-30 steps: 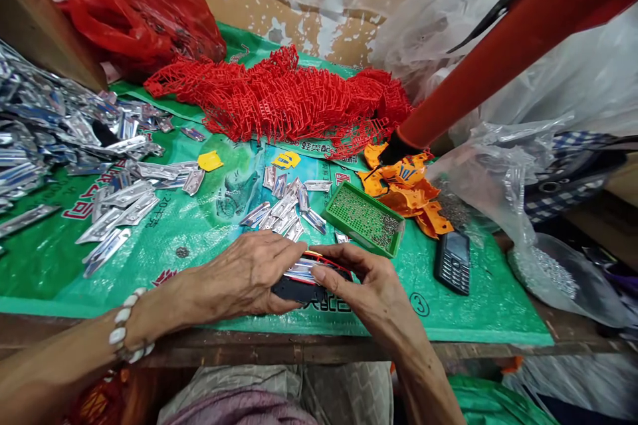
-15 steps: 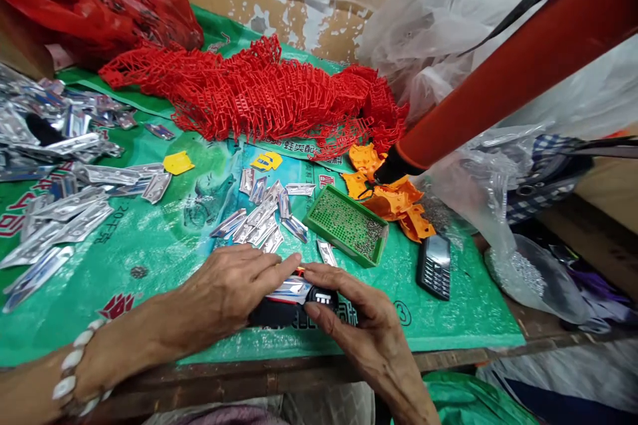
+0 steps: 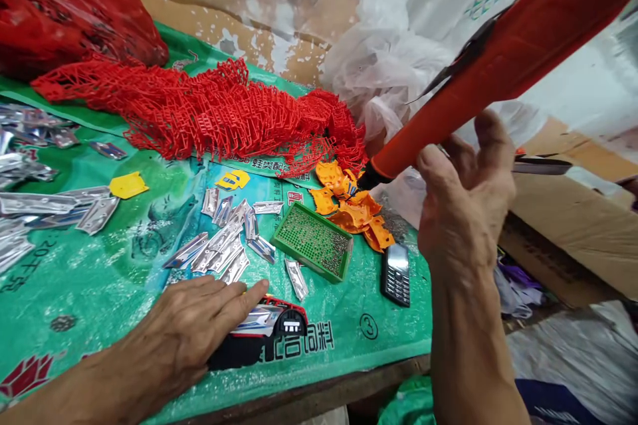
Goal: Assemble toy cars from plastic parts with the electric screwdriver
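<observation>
My left hand (image 3: 199,322) is closed over the left part of a black, red and silver plastic piece (image 3: 269,322) lying on the green sheet. Raised at the right, my right hand (image 3: 463,192) has its fingers spread beside the red handle of a hanging tool (image 3: 448,99); whether it touches the handle is unclear. The tool's black tip points down at several orange parts (image 3: 353,212). Just left of them, a green tray (image 3: 280,232) holds small metal screws. Silver parts (image 3: 224,246) are heaped beyond my left hand.
Red lattice parts (image 3: 214,113) form a long pile at the back, near a red bag (image 3: 74,13). A black phone (image 3: 397,275) lies right of the tray. Yellow pieces (image 3: 128,184) and more silver parts lie left. Clear plastic bags (image 3: 393,53) and cardboard (image 3: 573,219) stand right.
My right hand has left the black piece and risen to the red tool, fingers spread. My left hand stays on the piece. The whole view has shifted right.
</observation>
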The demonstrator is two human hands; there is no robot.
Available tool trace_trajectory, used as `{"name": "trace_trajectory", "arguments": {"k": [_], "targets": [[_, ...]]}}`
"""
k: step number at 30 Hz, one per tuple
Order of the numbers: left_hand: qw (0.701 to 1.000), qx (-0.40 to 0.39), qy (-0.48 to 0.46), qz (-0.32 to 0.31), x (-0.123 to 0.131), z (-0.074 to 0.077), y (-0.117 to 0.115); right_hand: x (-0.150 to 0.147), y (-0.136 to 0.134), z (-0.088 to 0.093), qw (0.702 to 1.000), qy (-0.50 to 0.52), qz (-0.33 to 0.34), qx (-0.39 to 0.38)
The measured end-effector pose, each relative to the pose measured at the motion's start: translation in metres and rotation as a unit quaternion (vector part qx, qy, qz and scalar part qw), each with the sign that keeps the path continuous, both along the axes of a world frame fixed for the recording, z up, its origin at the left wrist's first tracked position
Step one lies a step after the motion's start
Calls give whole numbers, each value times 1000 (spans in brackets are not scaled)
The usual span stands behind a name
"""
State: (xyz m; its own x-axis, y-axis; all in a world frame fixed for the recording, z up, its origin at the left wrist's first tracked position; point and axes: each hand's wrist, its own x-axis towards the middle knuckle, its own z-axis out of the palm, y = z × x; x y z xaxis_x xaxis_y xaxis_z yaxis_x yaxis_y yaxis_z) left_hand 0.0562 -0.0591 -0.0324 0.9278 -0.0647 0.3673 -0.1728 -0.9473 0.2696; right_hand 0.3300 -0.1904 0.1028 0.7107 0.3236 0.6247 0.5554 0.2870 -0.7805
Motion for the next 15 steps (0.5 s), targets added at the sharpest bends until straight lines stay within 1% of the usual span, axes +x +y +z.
{"name": "trace_trajectory", "arguments": {"k": [1, 3, 4, 8, 11, 15], "targets": [[1000, 2, -1, 5, 1, -2, -1, 5, 9, 5, 999, -8, 32, 0], [1000, 5, -1, 9, 2, -5, -2, 11, 22, 13, 998, 0, 65, 10], [1000, 5, -3, 7, 3, -6, -2, 14, 27, 15, 997, 11, 72, 19], [1000, 11, -9, 0, 3, -5, -2, 16, 41, 20, 997, 35, 60, 40], [1000, 10, -12, -1, 4, -5, -2, 5, 47, 22, 995, 50, 73, 52], [1000, 0, -18, 16, 7, -6, -4, -29, 48, 27, 986, 114, 116, 26]]}}
